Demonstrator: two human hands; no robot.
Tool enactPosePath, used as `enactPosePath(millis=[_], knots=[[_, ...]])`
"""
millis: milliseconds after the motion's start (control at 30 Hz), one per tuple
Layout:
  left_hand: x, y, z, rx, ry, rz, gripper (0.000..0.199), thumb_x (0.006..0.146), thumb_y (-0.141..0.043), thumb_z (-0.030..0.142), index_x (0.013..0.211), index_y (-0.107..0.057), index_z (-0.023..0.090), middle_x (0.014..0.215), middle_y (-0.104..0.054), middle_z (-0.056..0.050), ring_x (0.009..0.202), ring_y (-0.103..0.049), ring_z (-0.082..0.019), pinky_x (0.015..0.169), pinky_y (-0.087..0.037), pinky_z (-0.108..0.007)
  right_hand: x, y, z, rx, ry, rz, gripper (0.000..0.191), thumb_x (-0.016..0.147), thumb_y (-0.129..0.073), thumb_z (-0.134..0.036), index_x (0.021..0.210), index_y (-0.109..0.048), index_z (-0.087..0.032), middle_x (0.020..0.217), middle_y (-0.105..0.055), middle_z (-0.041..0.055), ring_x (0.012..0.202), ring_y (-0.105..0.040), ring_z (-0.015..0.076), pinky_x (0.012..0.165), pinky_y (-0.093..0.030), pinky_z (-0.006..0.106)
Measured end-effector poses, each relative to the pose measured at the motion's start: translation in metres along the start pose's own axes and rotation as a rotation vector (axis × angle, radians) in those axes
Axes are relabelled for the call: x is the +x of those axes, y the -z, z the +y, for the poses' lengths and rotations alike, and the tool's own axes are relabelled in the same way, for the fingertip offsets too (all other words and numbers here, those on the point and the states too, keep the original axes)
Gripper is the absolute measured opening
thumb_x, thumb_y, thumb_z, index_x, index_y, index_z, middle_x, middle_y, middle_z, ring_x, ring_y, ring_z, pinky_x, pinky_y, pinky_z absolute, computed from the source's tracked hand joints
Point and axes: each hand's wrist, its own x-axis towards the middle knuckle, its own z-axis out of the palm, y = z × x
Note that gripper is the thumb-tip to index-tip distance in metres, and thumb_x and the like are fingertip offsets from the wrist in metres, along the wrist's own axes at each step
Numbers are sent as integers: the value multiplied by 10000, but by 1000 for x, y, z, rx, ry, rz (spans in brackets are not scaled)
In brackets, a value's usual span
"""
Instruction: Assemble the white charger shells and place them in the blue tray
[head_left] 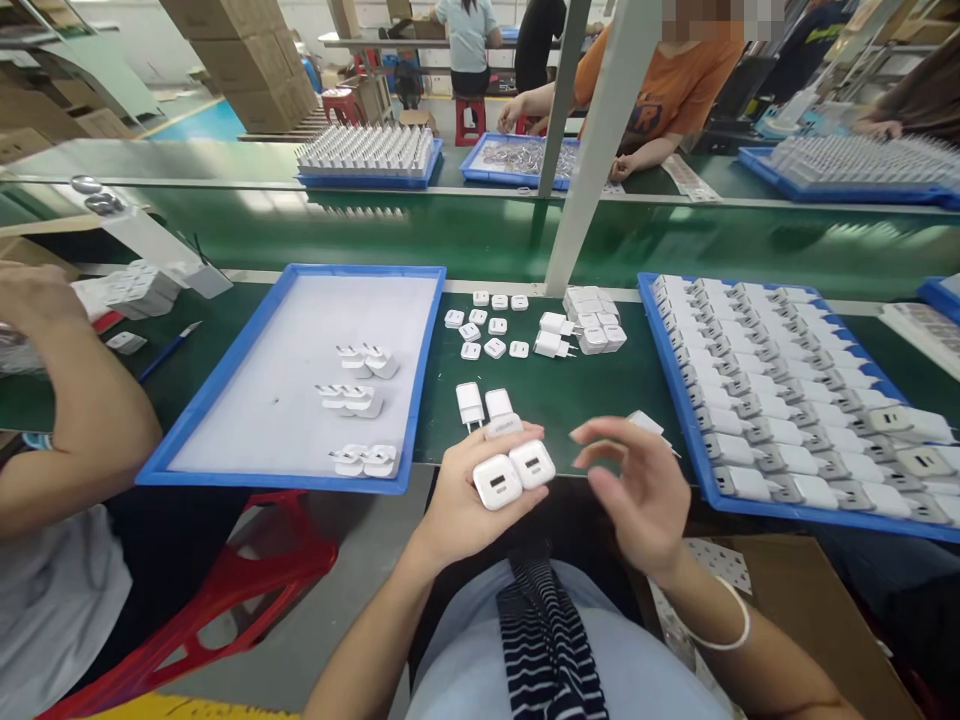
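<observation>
My left hand is closed around two white USB chargers, side by side with their port faces toward me. Just behind them another white charger shows, partly hidden; I cannot tell whether it is in the hand. My right hand is raised to the right, fingers curved and apart, with nothing in it. Beyond the left hand, a white charger with pins lies on the green table. A white piece lies partly hidden behind my right hand.
At left, a blue-rimmed tray bears several chargers, pins up. Another blue tray at right holds rows of chargers. Small white end caps and stacked chargers lie mid-table. A metal post rises behind. A co-worker's arm is at left.
</observation>
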Motion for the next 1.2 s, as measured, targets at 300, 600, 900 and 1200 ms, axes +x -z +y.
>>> enactPosePath(millis=[300,600,900,1200], knots=[[-9,4,16,96,-12,-278,344,762,-748,195,1101,-693,212,1140,-694,-90,1035,-676,-231,897,-550,-318,57,13,-13,-57,-209,-549,120,898,-654,-267,838,-719,-185,781,-675,18,679,-588,123,584,-447,240],[-11,4,13,-51,139,-143,457,710,-820,206,1150,-702,242,1202,-702,-85,1152,-640,-262,998,-516,-383,69,30,-16,-179,-115,-486,123,905,-643,-237,930,-760,-212,858,-748,44,724,-664,158,617,-514,269],[-5,3,13,-70,127,-139,448,712,-816,178,1135,-703,274,1142,-709,-46,1037,-669,-211,919,-531,-330,56,28,-34,76,-178,-569,59,855,-716,-195,875,-770,-201,732,-728,15,619,-621,132,557,-473,254],[-2,3,17,-47,123,-140,406,705,-818,171,1088,-709,251,1109,-698,-32,915,-665,-162,822,-539,-271,62,25,-30,141,-315,-633,53,841,-731,-207,838,-769,-171,785,-750,33,685,-643,146,610,-494,259]])
